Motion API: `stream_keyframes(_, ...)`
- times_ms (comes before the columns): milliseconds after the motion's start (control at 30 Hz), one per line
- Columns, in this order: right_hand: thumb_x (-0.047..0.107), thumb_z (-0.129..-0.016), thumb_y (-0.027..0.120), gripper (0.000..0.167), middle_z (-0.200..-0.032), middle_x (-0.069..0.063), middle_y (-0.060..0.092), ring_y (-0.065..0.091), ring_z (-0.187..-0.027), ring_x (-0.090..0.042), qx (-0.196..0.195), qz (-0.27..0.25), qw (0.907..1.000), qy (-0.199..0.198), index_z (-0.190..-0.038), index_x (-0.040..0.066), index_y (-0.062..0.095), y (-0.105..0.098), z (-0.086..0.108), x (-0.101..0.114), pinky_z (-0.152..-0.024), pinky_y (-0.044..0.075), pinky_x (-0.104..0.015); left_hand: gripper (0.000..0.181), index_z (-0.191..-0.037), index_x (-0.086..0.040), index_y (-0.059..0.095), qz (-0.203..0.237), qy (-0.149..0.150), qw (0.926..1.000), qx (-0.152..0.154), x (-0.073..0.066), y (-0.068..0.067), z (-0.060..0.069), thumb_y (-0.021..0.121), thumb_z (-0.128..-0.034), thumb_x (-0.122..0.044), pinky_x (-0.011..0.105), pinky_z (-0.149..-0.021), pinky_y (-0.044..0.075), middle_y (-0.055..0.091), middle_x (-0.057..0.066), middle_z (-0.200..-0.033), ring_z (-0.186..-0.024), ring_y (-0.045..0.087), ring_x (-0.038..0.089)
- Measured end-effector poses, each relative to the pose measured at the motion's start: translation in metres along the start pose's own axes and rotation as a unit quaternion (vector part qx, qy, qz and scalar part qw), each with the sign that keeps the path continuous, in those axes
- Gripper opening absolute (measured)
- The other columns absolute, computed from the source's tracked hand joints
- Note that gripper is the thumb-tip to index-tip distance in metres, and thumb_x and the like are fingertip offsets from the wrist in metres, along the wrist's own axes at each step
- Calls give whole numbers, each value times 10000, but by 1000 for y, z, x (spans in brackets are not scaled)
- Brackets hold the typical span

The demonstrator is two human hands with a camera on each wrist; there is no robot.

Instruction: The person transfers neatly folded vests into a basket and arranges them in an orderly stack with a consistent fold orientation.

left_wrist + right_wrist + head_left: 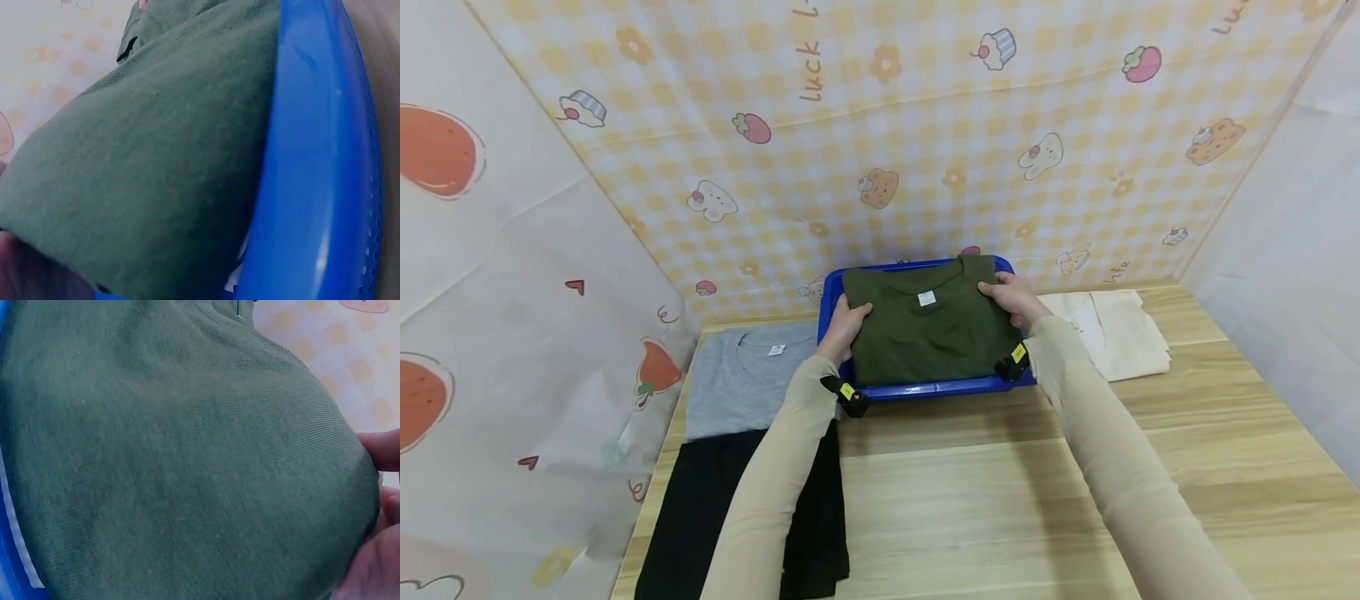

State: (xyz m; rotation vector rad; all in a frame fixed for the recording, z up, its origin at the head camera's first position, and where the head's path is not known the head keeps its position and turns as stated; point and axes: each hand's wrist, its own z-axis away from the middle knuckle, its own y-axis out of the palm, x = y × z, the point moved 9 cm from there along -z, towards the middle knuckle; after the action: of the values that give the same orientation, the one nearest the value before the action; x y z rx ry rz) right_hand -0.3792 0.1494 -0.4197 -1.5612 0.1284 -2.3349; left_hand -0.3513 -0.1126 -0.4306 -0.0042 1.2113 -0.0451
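A folded dark green T-shirt (936, 337) with a white neck label lies in or just over a blue plastic basket (940, 389) against the back wall. My left hand (846, 327) grips the shirt's left edge, thumb on top. At its right edge, my right hand (1013, 298) pinches the cloth between thumb and fingers. The left wrist view has the green cloth (144, 156) beside the basket's rim (306, 156). In the right wrist view, fingers (378, 556) hold the rounded edge of the cloth. The shirt hides most of the basket's inside.
Left of the basket lies a folded grey T-shirt (722, 392), with folded black cloth (700, 517) in front of it. Folded cream cloth (1127, 333) lies to the right. A patterned sheet (925, 167) covers the wall behind the wooden table (940, 500).
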Motion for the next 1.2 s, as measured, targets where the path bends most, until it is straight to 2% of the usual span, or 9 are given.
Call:
stream_keyframes(233,230,-962,423,661,-1511,-159,32,157,-1351,-333,24,-122,9998,162,-1459,39,32,5,-7,-8,-1081,175,-475,607,-1457,-171,64,-24,-173,9998,17,11,-1,-7,418,-966,-205,439,-963,367,255,104,-1439,-1203,398,286)
stream_keyframes(400,225,-965,414,644,-1502,-180,77,205,-1333,-343,70,-73,9998,199,-1457,28,48,10,-11,-13,-1069,205,-482,567,-1440,-145,115,-153,-232,9996,-34,15,-2,-12,418,-964,-197,445,-960,365,278,117,-1419,-1198,395,292)
stream_keyframes(633,225,-966,413,652,-1510,-167,29,129,-1360,-330,56,107,9994,312,-1454,22,31,12,-14,-19,-1083,171,-470,518,-1413,-124,163,-185,-316,9993,-56,19,-1,-14,418,-965,-175,441,-936,389,313,139,-1386,-1168,426,299)
stream_keyframes(833,195,-965,406,642,-1503,-187,43,136,-1358,-329,125,125,9993,324,-1447,-6,33,17,-17,-21,-1084,175,-462,520,-1413,-119,159,-212,-368,9991,-21,23,0,-16,415,-961,-159,449,-933,386,315,156,-1374,-1163,421,314)
stream_keyframes(967,181,-962,404,625,-1498,-196,64,156,-1351,-331,142,123,9992,360,-1444,-16,58,19,-19,-24,-1082,183,-459,534,-1416,-117,142,-283,-343,9990,11,24,2,-19,415,-960,-158,458,-947,369,289,159,-1386,-1179,398,318)
stream_keyframes(1200,150,-964,397,520,-1443,-224,206,265,-1291,-338,176,121,9991,367,-1407,-43,205,23,-21,-25,-1058,243,-457,552,-1428,-120,115,-415,-434,9982,42,27,5,-20,407,-960,-159,466,-961,351,250,154,-1412,-1192,375,318)
